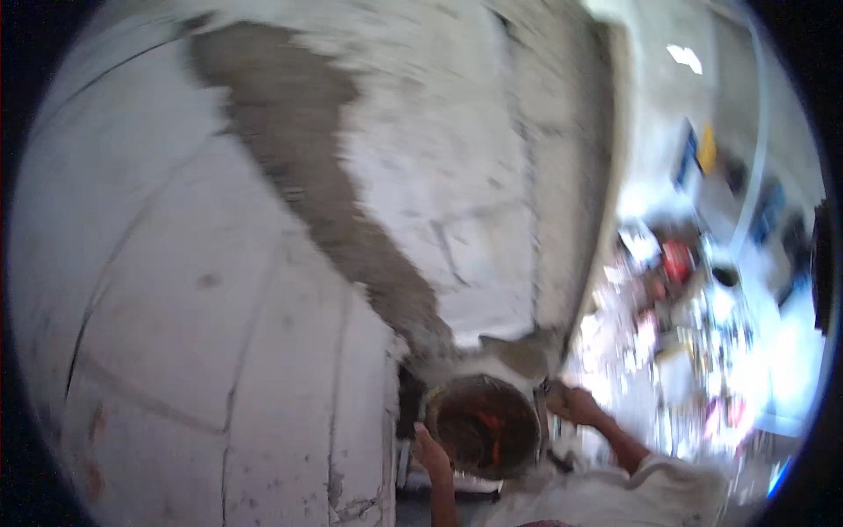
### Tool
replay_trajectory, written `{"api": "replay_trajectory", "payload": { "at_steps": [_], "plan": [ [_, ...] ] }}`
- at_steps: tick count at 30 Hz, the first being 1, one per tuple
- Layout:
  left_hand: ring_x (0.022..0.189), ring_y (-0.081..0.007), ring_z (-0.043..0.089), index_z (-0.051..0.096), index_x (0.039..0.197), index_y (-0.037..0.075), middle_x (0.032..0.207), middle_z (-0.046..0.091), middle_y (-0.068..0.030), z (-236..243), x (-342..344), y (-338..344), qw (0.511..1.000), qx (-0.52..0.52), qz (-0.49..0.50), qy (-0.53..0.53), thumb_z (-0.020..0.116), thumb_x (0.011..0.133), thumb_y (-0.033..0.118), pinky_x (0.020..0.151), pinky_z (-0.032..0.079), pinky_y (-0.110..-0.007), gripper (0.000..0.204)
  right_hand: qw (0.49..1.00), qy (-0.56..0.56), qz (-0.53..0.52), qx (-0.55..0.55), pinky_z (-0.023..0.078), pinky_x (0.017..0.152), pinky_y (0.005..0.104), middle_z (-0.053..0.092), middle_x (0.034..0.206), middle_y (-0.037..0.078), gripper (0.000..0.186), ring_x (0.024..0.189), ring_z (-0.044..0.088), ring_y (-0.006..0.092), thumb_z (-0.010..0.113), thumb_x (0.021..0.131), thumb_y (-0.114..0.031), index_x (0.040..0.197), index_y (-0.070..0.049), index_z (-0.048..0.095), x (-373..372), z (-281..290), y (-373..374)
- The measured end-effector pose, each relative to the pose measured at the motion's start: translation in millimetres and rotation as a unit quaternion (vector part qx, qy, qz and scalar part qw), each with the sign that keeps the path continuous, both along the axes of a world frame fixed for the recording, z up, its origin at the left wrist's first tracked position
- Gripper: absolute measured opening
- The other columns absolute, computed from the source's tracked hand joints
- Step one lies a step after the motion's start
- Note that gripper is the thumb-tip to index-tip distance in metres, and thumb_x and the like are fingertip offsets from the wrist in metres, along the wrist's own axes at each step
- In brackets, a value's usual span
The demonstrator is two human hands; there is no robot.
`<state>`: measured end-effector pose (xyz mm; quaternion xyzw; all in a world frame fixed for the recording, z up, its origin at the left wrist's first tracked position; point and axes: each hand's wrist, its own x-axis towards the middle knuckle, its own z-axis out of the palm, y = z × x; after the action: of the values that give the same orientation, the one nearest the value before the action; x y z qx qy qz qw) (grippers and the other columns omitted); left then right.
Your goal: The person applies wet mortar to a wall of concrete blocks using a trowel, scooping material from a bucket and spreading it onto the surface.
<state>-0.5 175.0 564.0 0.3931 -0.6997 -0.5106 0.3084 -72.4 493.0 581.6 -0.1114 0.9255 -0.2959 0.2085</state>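
Note:
A round bucket (487, 395) with a brownish, orange-streaked inside stands at the lower middle. My left hand (432, 455) is beside its left rim with the fingers pointing up; blur hides whether they grip the rim. My right hand (577, 406) is closed at the bucket's right side, on what looks like the handle of a trowel (518, 357). The trowel's flat, greyish-brown pointed blade lies just beyond the bucket's far rim, near the foot of a brown mortar strip (325, 184). Motion blur softens both hands.
A pale block wall (193, 281) with dark joints fills the left and middle, ending at a vertical edge (610, 176) on the right. Beyond lies a bright, smeared area with clutter, including a red item (677, 261) and a yellow item (707, 149).

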Motion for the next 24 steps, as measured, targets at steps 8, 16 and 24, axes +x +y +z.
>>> {"api": "replay_trajectory", "payload": {
  "at_steps": [8,16,24],
  "plan": [
    [0.106,-0.0271,0.052,0.044,0.126,-0.013,0.121,0.054,-0.02,28.7,-88.3,65.4,0.944,0.065,-0.267,-0.185,0.039,0.095,0.051,0.095,0.038,-0.035,0.07,0.889,0.079,-0.45,0.0,0.048,0.069,0.0489,0.063,0.092,0.023,0.047,0.074,0.061,0.0425,0.063,0.072,-0.03,0.11,-0.005,0.052,147.5,-182.2,174.7],
    [0.114,-0.0248,0.048,0.038,0.131,-0.013,0.129,0.048,-0.0185,-33.0,-95.9,219.0,0.8,0.181,-0.435,-0.372,0.034,0.095,0.055,0.098,0.035,-0.033,0.076,0.783,0.064,-0.614,0.075,0.041,0.042,0.0322,0.05,0.062,0.003,0.018,0.046,0.048,0.0157,0.062,0.081,-0.024,0.082,-0.006,0.058,481.5,-257.6,144.9],
    [0.091,-0.0342,0.06,0.061,0.096,0.001,0.097,0.063,-0.021,-118.0,-156.2,301.6,0.712,0.017,-0.626,-0.318,0.031,0.096,0.046,0.077,0.045,-0.043,0.054,0.416,-0.161,-0.847,-0.289,0.044,0.04,0.0296,0.056,0.075,0.005,0.029,0.049,0.048,0.014,0.051,0.093,-0.033,0.1,-0.005,0.047,395.5,-211.5,9.3]
  ]
}}
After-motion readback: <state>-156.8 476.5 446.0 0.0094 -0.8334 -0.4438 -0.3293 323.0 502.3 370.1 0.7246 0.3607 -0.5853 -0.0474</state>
